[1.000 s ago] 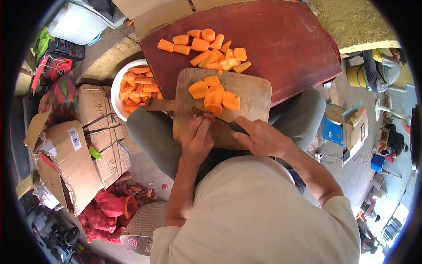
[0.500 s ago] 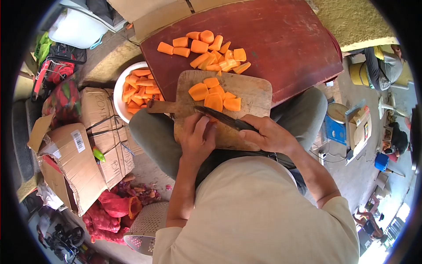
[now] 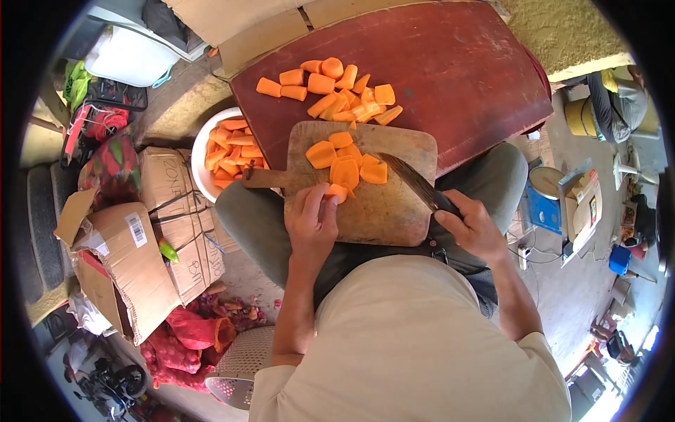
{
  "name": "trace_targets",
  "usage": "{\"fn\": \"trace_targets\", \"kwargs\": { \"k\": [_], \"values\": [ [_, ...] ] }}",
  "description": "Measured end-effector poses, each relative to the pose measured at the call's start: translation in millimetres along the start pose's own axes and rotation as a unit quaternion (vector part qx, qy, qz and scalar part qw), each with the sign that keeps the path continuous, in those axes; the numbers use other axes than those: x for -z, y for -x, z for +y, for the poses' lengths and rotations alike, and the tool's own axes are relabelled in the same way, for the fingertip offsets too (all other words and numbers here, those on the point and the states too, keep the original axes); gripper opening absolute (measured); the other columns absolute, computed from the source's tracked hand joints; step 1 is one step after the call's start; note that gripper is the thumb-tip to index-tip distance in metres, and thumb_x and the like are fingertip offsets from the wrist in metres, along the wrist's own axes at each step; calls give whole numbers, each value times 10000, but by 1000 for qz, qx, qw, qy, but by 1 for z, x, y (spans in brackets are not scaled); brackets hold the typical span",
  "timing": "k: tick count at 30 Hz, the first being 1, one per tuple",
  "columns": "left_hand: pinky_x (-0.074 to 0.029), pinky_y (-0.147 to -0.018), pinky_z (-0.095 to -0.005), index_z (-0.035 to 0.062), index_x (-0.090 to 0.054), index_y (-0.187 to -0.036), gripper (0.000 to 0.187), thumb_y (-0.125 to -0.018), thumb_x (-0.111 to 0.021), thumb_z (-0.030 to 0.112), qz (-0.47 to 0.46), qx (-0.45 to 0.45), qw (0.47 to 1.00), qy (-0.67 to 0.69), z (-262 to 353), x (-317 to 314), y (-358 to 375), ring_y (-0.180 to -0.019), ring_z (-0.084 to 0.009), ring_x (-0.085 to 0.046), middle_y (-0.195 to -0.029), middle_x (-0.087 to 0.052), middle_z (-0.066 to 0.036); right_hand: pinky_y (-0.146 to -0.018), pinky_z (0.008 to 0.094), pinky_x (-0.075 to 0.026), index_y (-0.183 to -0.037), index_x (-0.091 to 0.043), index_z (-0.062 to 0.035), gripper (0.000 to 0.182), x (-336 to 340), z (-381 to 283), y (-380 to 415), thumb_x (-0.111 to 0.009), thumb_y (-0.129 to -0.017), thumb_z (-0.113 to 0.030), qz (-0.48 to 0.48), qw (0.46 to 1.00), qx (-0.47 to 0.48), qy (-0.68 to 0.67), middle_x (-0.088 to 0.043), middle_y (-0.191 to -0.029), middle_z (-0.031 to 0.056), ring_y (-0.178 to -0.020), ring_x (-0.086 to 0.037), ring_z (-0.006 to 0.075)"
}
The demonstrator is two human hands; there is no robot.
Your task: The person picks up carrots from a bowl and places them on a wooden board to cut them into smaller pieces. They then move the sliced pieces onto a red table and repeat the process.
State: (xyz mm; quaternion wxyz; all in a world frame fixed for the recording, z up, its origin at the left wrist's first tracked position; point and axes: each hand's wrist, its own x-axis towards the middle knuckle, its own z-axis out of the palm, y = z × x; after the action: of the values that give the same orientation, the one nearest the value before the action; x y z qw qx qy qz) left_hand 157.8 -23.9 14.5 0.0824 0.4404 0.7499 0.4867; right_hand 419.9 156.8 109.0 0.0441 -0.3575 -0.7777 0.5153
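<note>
Across my lap lies a worn wooden cutting board [image 3: 394, 207] with its handle to the left. My left hand [image 3: 311, 218] pinches a small carrot piece [image 3: 337, 193] against the board's lower left. In my right hand [image 3: 472, 226] is a dark-bladed knife [image 3: 411, 181], its blade pointing up and left, apart from the carrots. Several cut carrot slices [image 3: 344, 171] sit on the middle of the board, just beyond my left fingers. Past the board, more peeled carrot chunks [image 3: 322, 84] are heaped on the red table [image 3: 450, 63].
A white basin [image 3: 199, 151] of carrot pieces stands left of the table. Cardboard boxes [image 3: 130, 264], red mesh sacks [image 3: 176, 348] and a perforated white basket [image 3: 239, 366] are on the floor at left. Another person [image 3: 622, 105] sits at far right.
My right hand has drawn the knife away from the carrot, to the right, and its tip has lifted clear. My left hand stays at the board with a carrot piece in its fingertips.
</note>
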Motion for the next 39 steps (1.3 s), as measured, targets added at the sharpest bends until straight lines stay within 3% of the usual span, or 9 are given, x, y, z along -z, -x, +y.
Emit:
{"fn": "trace_targets", "kwargs": {
  "k": [3, 6, 12, 18, 25, 29, 33, 37, 39],
  "values": [
    [-591, -795, -357, 6, -750, -1207, 248, -967, -799, 39, -14, 10, 1000, -4, 4, 3, 2, -899, -250, -731, -1047, -745, -131, -679, 423, -543, -1244, -686, 12, 288, 12, 1, 9, -718, -1052, -200, -34, 999, -17, 29, -723, -835, 207, -711, -717, 282],
    [-600, -760, -346, -5, -742, -1217, 273, -953, -802, 32, -10, -22, 998, -64, 7, 7, 3, -866, -269, -715, -1034, -730, -131, -663, 384, -494, -1220, -693, 10, 285, 8, -3, 13, -722, -1052, -218, -59, 997, -51, 9, -673, -820, 171, -697, -573, 224],
    [-604, -791, -322, -1, -747, -1247, 322, -936, -827, 31, -31, 47, 998, -9, 21, 7, 8, -860, -226, -701, -1080, -720, -119, -698, 392, -538, -1244, -702, 10, 307, 2, -3, 5, -739, -1032, -209, -47, 999, -8, 3, -733, -851, 201, -759, -721, 315],
    [-613, -843, -321, 6, -747, -1276, 395, -911, -882, 73, -46, 77, 995, 39, 12, 9, 16, -958, -222, -742, -1168, -733, -133, -662, 418, -568, -1156, -759, -6, 276, 17, -6, -25, -749, -993, -228, -177, 977, 73, 92, -769, -853, 185, -743, -763, 326],
    [-591, -864, -349, 14, -741, -1305, 437, -907, -897, 105, -23, 37, 999, -7, 8, 6, 13, -987, -247, -732, -1173, -736, -139, -679, 366, -562, -1277, -768, -9, 382, 5, -11, -96, -800, -980, -248, -159, 986, 20, 39, -768, -847, 115, -699, -667, 156],
    [-589, -789, -347, -19, -715, -1300, 436, -913, -888, 84, -14, 8, 1000, -4, 3, 2, 11, -900, -242, -714, -1158, -712, -157, -723, 351, -574, -1280, -763, 7, 371, 2, -14, -115, -794, -988, -221, -124, 986, 113, 3, -787, -932, 96, -770, -680, 133],
    [-588, -802, -344, -19, -714, -1304, 434, -916, -883, 77, -18, 8, 1000, -1, 4, 1, 11, -919, -244, -714, -1166, -704, -156, -730, 334, -562, -1278, -757, 22, 381, -1, -16, -101, -797, -990, -224, -125, 992, 17, -4, -775, -925, 96, -793, -673, 124],
    [-591, -820, -346, -20, -714, -1310, 422, -929, -870, 74, -29, 0, 999, -14, 6, 2, 12, -948, -256, -714, -1179, -696, -153, -737, 327, -558, -1300, -753, 15, 403, -8, -8, -88, -802, -992, -241, -153, 979, 133, 34, -788, -937, 114, -807, -672, 110],
    [-594, -824, -354, -22, -712, -1309, 411, -938, -861, 73, -41, 7, 999, -21, 10, 5, 11, -952, -272, -714, -1190, -691, -155, -799, 385, -585, -1365, -737, -26, 457, -8, -11, -87, -790, -987, -277, -180, 979, 81, 49, -787, -998, 188, -841, -734, 237]
  ]
}}
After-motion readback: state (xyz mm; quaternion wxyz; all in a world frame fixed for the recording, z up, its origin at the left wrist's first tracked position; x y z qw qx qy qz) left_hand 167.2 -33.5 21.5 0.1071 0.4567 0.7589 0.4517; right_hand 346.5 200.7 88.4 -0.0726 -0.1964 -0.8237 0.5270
